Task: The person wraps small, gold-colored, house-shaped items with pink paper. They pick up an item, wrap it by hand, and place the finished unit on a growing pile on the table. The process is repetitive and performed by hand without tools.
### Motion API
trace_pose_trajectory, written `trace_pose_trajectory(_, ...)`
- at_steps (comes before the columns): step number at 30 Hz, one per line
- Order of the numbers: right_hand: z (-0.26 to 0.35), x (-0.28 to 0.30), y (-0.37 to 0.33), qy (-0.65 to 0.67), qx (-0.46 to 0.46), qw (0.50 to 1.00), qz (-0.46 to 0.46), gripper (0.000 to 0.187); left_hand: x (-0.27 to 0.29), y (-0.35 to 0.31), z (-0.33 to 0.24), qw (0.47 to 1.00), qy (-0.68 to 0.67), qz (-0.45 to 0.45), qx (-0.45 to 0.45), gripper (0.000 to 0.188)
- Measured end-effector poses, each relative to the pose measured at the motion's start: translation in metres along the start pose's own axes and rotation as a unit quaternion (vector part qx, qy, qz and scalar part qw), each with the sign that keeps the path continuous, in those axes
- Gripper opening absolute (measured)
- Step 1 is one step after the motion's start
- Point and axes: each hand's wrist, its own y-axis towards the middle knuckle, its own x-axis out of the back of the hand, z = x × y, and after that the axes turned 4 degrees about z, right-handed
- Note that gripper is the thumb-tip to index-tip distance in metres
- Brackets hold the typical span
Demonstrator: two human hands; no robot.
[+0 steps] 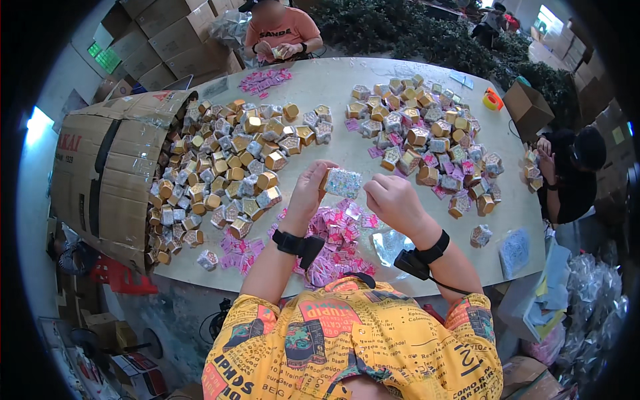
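A small gold faceted box with a glittery white face (343, 183) is gripped by its left side in my left hand (309, 191), above the middle of the table. Close to the box's right side, my right hand (398, 203) is closed with thumb and forefinger pinched; whatever it may hold is too small to make out. Beneath my hands lies a heap of pink printed packets (333, 237). A shiny clear plastic sheet (393, 248) rests on the table below my right forearm.
A large cardboard carton (110, 170) lies on its side at the left, gold boxes (230, 157) spilling out. Another pile of boxes and packets (430, 137) is at the right. An orange tape dispenser (493, 100) stands farther back. Co-workers sit at the far side (283, 32) and right (577, 173).
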Motion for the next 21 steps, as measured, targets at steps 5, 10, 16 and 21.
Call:
trace_pose_trajectory(5,0.0,0.0,-0.001,-0.002,-0.004,1.0,0.005,0.013,-0.001,0.001,-0.003,0.999,0.023,0.01,-0.034,0.025)
trace_pose_trajectory(10,0.001,-0.001,0.0,-0.006,-0.019,1.0,0.01,0.012,-0.003,0.001,-0.001,0.998,0.037,0.0,-0.057,0.024)
trace_pose_trajectory(16,0.001,-0.005,0.0,0.005,-0.042,0.999,-0.017,0.013,-0.008,0.0,-0.001,0.997,0.023,-0.03,-0.071,0.021)
trace_pose_trajectory(21,-0.001,-0.007,-0.001,0.018,-0.045,0.999,-0.018,0.014,-0.01,0.0,-0.004,0.997,0.033,-0.02,-0.069,0.021)
